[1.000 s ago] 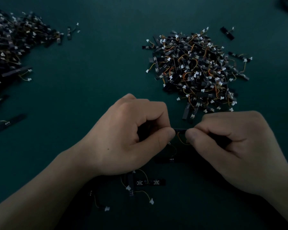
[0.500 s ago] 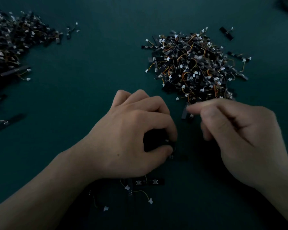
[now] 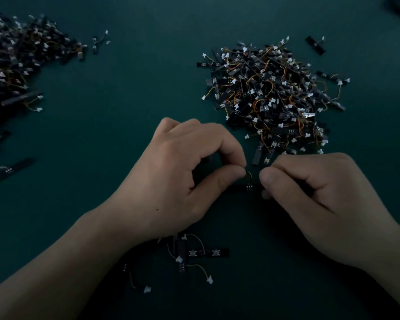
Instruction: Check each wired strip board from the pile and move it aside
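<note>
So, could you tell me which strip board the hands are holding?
The central strip board: left hand pinches its wire, right hand its end; others lie untouched.

Green table holds one board pile, another heap, loose boards.

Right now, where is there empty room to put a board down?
The big bare patch of mat lies between the far-left pile and the right pile. Crowded: both piles, and below the left hand, where loose boards lie.
</note>
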`<action>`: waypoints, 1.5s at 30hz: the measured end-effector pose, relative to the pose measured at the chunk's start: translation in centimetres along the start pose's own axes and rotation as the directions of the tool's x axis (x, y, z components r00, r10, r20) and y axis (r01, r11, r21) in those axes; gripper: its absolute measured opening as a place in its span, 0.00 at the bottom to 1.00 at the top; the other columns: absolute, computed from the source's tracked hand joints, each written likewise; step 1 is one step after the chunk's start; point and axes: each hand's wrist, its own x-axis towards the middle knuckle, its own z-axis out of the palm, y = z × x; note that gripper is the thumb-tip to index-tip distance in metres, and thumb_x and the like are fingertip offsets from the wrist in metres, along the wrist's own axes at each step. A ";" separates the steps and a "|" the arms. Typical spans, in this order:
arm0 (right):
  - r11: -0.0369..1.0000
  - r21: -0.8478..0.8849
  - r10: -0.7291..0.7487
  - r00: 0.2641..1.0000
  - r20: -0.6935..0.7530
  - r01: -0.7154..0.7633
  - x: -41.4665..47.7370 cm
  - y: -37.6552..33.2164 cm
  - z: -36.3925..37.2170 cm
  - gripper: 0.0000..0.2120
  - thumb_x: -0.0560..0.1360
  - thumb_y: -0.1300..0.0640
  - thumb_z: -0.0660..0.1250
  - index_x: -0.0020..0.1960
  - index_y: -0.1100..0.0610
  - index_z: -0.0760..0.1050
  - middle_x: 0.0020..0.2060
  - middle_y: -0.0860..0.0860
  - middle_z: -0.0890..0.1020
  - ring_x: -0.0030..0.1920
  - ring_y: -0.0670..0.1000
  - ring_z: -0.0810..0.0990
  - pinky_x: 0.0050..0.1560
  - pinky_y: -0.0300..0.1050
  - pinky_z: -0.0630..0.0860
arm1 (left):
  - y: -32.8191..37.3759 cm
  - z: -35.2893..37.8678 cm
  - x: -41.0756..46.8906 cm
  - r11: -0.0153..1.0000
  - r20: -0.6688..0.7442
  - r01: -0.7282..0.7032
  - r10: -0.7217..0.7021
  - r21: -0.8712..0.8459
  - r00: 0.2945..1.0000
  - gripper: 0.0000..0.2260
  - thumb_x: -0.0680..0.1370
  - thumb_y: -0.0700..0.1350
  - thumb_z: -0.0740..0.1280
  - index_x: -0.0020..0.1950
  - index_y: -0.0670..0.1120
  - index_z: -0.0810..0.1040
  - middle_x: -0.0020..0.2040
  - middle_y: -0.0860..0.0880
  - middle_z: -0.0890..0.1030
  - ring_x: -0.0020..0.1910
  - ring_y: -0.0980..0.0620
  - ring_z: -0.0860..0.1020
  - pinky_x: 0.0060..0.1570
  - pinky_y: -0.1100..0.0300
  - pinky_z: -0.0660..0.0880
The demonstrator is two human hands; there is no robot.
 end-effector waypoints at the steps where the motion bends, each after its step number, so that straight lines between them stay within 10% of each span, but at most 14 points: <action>1: 1.000 0.016 0.014 1.000 0.002 -0.014 0.0 -0.1 0.0 0.19 0.81 0.41 0.61 0.37 0.50 0.77 0.26 0.49 0.77 0.26 0.49 0.75 0.26 0.43 0.69 | 0.0 0.0 0.0 1.000 -0.009 -0.014 0.014 -0.005 1.000 0.02 0.81 0.50 0.70 0.49 0.54 0.79 0.46 0.62 0.79 0.47 0.60 0.76 0.59 0.59 0.67; 12: 0.992 0.111 0.051 0.995 0.087 -0.060 -0.1 -0.3 -0.4 0.20 0.80 0.38 0.57 0.38 0.46 0.78 0.26 0.53 0.78 0.25 0.50 0.77 0.26 0.41 0.70 | -0.1 -0.1 0.1 0.995 -0.072 -0.048 0.042 -0.083 0.997 0.01 0.82 0.46 0.71 0.51 0.50 0.81 0.47 0.61 0.80 0.47 0.57 0.80 0.53 0.56 0.72; 18: 0.989 0.144 0.031 0.999 -0.009 -0.030 0.0 -0.2 -0.1 0.14 0.80 0.41 0.61 0.41 0.47 0.76 0.29 0.51 0.78 0.25 0.47 0.73 0.25 0.35 0.67 | -0.9 -0.9 0.4 0.851 -0.008 0.226 -0.261 -0.475 0.965 0.16 0.84 0.52 0.57 0.54 0.48 0.84 0.40 0.48 0.83 0.38 0.49 0.76 0.41 0.58 0.71; 23: 0.993 0.120 -0.017 0.999 -0.029 0.020 0.2 -0.6 0.1 0.12 0.82 0.44 0.62 0.42 0.46 0.76 0.31 0.47 0.78 0.28 0.46 0.75 0.27 0.30 0.66 | -1.1 -1.2 0.4 0.890 0.322 0.326 -0.222 -0.318 0.920 0.11 0.80 0.56 0.67 0.45 0.52 0.84 0.33 0.52 0.80 0.30 0.59 0.75 0.31 0.65 0.70; 45: 0.990 0.126 -0.041 0.991 -0.124 0.057 0.8 -1.5 1.7 0.14 0.80 0.53 0.69 0.36 0.52 0.76 0.25 0.50 0.74 0.24 0.50 0.72 0.23 0.37 0.65 | -0.9 -1.5 -0.1 0.945 0.148 0.141 -0.101 -0.294 0.984 0.12 0.81 0.45 0.69 0.38 0.44 0.83 0.37 0.49 0.81 0.36 0.46 0.80 0.36 0.54 0.74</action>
